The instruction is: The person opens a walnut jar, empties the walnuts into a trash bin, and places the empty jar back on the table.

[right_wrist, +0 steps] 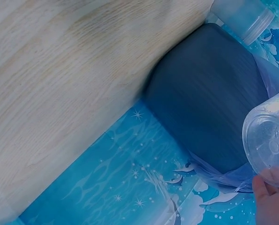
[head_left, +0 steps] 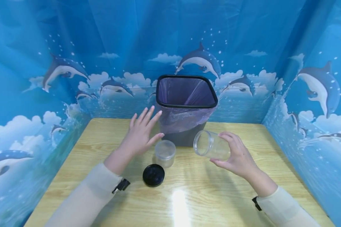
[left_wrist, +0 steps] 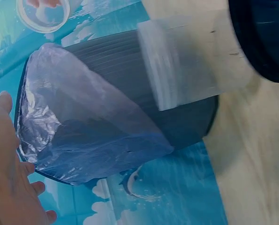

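Observation:
My right hand [head_left: 235, 153] grips a clear plastic jar [head_left: 211, 145] on its side above the table, its open mouth turned left; the jar's base [right_wrist: 270, 145] shows in the right wrist view. My left hand [head_left: 142, 132] hovers open with fingers spread, just left of the black bin [head_left: 186, 110] and above a small clear container [head_left: 165, 153] that stands upright on the table. A black round lid [head_left: 153, 175] lies flat in front of that container. The bin [left_wrist: 130, 112] carries a purple liner bag.
The wooden table [head_left: 187, 195] is walled on three sides by a blue dolphin-print curtain [head_left: 45, 78]. The bin stands at the table's back middle. A bright light reflection lies on the table near the front.

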`<move>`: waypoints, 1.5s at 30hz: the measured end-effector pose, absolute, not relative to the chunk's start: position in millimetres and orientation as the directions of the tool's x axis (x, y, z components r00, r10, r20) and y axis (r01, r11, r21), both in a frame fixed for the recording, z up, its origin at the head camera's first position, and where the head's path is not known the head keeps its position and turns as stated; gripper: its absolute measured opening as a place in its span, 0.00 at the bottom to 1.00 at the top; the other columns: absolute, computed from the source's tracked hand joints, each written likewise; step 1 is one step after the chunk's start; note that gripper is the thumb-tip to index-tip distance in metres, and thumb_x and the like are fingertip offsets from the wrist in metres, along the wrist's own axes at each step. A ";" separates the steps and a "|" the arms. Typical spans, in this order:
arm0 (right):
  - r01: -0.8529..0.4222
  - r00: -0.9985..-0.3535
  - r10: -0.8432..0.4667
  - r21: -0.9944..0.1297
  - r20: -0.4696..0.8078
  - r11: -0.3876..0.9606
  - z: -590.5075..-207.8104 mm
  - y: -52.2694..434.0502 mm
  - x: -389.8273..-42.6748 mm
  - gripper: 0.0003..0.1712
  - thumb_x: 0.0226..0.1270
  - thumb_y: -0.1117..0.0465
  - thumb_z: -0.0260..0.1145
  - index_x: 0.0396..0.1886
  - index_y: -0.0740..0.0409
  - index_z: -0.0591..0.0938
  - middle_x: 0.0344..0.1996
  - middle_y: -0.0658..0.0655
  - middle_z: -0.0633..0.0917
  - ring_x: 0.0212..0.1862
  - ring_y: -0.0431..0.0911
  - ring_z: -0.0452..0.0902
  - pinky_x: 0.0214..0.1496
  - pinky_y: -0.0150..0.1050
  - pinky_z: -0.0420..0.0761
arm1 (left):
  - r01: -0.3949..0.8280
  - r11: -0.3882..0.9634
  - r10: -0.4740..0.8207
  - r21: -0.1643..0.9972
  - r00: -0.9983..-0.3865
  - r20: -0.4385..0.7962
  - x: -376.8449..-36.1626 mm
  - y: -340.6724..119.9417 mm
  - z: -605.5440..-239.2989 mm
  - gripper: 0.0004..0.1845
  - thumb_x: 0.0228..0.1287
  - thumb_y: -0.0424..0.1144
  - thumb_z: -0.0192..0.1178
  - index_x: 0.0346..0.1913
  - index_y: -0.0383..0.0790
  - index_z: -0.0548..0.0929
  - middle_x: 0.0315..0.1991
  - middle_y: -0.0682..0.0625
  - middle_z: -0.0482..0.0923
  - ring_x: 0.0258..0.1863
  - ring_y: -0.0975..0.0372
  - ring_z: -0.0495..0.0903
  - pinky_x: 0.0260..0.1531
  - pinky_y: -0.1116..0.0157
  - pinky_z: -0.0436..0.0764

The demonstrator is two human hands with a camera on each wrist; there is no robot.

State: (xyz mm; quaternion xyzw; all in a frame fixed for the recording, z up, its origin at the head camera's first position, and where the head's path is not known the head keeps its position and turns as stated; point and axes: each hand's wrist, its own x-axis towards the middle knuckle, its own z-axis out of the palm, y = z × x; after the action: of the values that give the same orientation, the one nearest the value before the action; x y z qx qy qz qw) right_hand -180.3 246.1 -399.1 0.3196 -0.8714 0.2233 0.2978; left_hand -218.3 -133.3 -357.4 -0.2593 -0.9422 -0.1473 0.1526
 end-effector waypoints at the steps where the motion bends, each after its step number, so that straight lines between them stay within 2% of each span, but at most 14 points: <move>1: -0.690 -0.618 -0.424 -0.198 0.662 0.696 -399.3 246.0 -180.4 0.53 0.57 0.23 0.60 0.63 0.65 0.72 0.57 0.64 0.76 0.59 0.61 0.72 0.58 0.60 0.73 | 0.536 0.821 0.448 0.199 -0.819 0.358 -216.9 -134.6 -360.1 0.41 0.74 0.62 0.50 0.81 0.57 0.46 0.81 0.46 0.39 0.79 0.46 0.40 0.70 0.35 0.40; 8: -0.690 -0.617 -0.425 -0.197 0.662 0.697 -399.2 244.8 -180.4 0.54 0.57 0.22 0.58 0.63 0.65 0.72 0.57 0.64 0.76 0.59 0.60 0.72 0.58 0.59 0.73 | 0.552 0.817 0.472 0.166 -0.806 0.356 -207.4 -142.2 -374.2 0.40 0.74 0.61 0.50 0.81 0.54 0.49 0.81 0.47 0.41 0.79 0.46 0.40 0.72 0.38 0.38; 11: -0.685 -0.628 -0.421 -0.208 0.655 0.698 -399.2 244.7 -179.9 0.54 0.53 0.25 0.66 0.63 0.64 0.72 0.57 0.64 0.76 0.60 0.60 0.72 0.59 0.59 0.73 | 0.562 0.811 0.482 0.164 -0.800 0.357 -202.6 -144.0 -377.1 0.40 0.73 0.61 0.51 0.81 0.53 0.50 0.81 0.47 0.42 0.79 0.46 0.40 0.72 0.39 0.38; 14: -0.678 -0.641 -0.416 -0.222 0.646 0.701 -399.6 244.7 -179.3 0.53 0.46 0.34 0.76 0.63 0.64 0.72 0.58 0.64 0.76 0.60 0.60 0.72 0.59 0.60 0.73 | 0.565 0.808 0.488 0.168 -0.801 0.346 -197.9 -146.1 -379.7 0.40 0.74 0.61 0.50 0.81 0.52 0.50 0.81 0.47 0.42 0.79 0.47 0.39 0.72 0.39 0.37; 18: -0.674 -0.649 -0.412 -0.232 0.639 0.701 -400.6 244.8 -178.8 0.53 0.40 0.40 0.80 0.63 0.63 0.72 0.58 0.64 0.76 0.60 0.60 0.71 0.58 0.60 0.73 | 0.560 0.810 0.490 0.172 -0.808 0.327 -194.1 -151.0 -386.6 0.40 0.74 0.61 0.50 0.81 0.50 0.51 0.81 0.46 0.43 0.79 0.46 0.40 0.72 0.38 0.38; 22: -0.673 -0.652 -0.412 -0.236 0.637 0.701 -401.9 245.0 -178.6 0.53 0.41 0.40 0.80 0.63 0.63 0.72 0.58 0.64 0.76 0.60 0.60 0.71 0.58 0.61 0.73 | 0.558 0.810 0.493 0.181 -0.815 0.305 -189.4 -156.7 -396.9 0.41 0.71 0.58 0.56 0.80 0.49 0.53 0.80 0.46 0.47 0.78 0.45 0.43 0.71 0.37 0.40; 25: -0.675 -0.650 -0.414 -0.235 0.637 0.699 -402.4 245.0 -178.7 0.52 0.42 0.39 0.79 0.63 0.63 0.72 0.58 0.64 0.76 0.60 0.60 0.71 0.58 0.61 0.73 | 0.554 0.812 0.491 0.182 -0.819 0.297 -185.1 -159.8 -404.6 0.42 0.70 0.59 0.57 0.80 0.49 0.55 0.79 0.45 0.50 0.78 0.44 0.45 0.71 0.36 0.41; 33: -0.680 -0.643 -0.417 -0.229 0.642 0.696 -401.4 244.1 -178.6 0.53 0.51 0.28 0.70 0.63 0.64 0.72 0.58 0.65 0.76 0.60 0.61 0.72 0.58 0.62 0.74 | 0.528 0.830 0.483 0.182 -0.842 0.240 -176.6 -163.4 -416.6 0.43 0.70 0.66 0.52 0.80 0.50 0.54 0.79 0.46 0.51 0.78 0.45 0.45 0.71 0.37 0.42; 45: -0.675 -0.652 -0.413 -0.239 0.636 0.698 -402.8 243.7 -177.8 0.53 0.45 0.35 0.77 0.63 0.64 0.72 0.58 0.64 0.76 0.59 0.60 0.72 0.58 0.61 0.73 | 0.497 0.853 0.469 0.159 -0.864 0.182 -164.7 -167.2 -435.1 0.48 0.64 0.75 0.48 0.75 0.43 0.66 0.72 0.42 0.67 0.74 0.43 0.57 0.70 0.36 0.48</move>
State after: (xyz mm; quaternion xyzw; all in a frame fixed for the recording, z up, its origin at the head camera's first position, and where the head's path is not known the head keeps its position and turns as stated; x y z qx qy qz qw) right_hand -177.8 243.7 -402.8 0.3101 -0.8780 0.2346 0.2792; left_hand -164.7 -167.2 -435.1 -0.2516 -0.9601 -0.1008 0.0683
